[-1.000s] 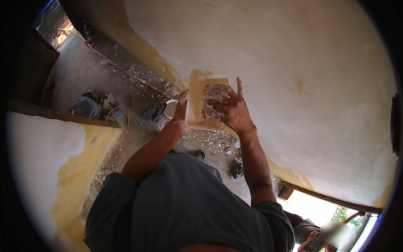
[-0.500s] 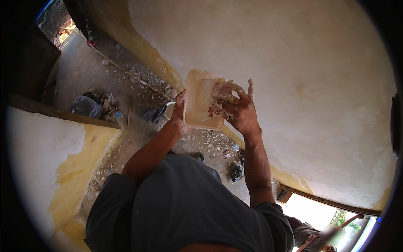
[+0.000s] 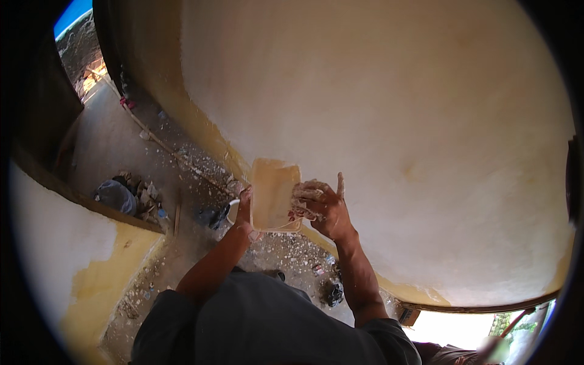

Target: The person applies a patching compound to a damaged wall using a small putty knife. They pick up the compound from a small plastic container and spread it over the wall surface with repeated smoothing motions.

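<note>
My left hand [image 3: 244, 213] grips a shallow, rectangular plastic tray [image 3: 274, 196] by its left side, thumb along the rim. Cloudy and smeared with pale paste, the tray is tilted so its inside shows. At its right edge is my right hand [image 3: 325, 210], caked in whitish paste. One of its fingers points up, while the others curl round a lumpy, paste-covered thing with reddish spots [image 3: 296, 214]. I cannot make out what that thing is. Close beyond my right hand rises a wall [image 3: 426, 152] coated off-white.
Bare ochre [image 3: 213, 137] borders the wall's coating. White crumbs litter the floor [image 3: 286, 249], where a white bucket [image 3: 233, 210] stands partly hidden behind my left hand. A long pole [image 3: 159, 141] and a rubbish heap [image 3: 146, 198] lie left. Another person [image 3: 453, 354] is at lower right.
My right hand has drawn from inside the tray to its right edge. Both hands and the tray now appear lower and slightly left in the picture; the whole view has shifted too.
</note>
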`<state>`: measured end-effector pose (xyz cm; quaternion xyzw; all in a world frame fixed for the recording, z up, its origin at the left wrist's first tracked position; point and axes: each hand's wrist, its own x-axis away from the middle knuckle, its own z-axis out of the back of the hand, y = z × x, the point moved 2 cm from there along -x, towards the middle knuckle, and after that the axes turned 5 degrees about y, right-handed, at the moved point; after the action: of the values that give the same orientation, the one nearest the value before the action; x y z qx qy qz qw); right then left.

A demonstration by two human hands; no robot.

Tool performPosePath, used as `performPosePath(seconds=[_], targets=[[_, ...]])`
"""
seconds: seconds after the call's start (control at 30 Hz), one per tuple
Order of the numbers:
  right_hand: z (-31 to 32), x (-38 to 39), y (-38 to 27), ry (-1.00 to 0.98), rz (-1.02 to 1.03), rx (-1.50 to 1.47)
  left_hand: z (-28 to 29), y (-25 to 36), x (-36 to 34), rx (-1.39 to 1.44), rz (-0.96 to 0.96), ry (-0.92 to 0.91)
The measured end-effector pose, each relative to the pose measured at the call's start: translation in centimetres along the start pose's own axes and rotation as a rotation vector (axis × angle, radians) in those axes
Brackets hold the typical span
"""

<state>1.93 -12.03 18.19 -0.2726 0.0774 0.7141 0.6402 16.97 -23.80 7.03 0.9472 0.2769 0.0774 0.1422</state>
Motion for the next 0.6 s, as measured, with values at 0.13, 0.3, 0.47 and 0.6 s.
performPosePath(seconds=[0.13, 0.3, 0.47, 0.6], targets=[[0.3, -1.2, -1.4, -0.007, -0.003, 0.014, -0.9, 1.2, 0.4, 0.068, 0.009, -0.065], [-0.4, -2.6, -2.7, 0.057, 0.271, 0.306, 0.4, 2.6, -0.2, 0.169, -0.016, -0.004], [-0.5, -4.0, -4.6, 0.162, 0.379, 0.222, 2.1, 5.5, -0.7, 0.122, 0.021, -0.067], [0.7, -5.4, -4.6, 0.266, 0.239, 0.249, 1.9, 7.9, -0.9, 0.069, 0.012, 0.053]])
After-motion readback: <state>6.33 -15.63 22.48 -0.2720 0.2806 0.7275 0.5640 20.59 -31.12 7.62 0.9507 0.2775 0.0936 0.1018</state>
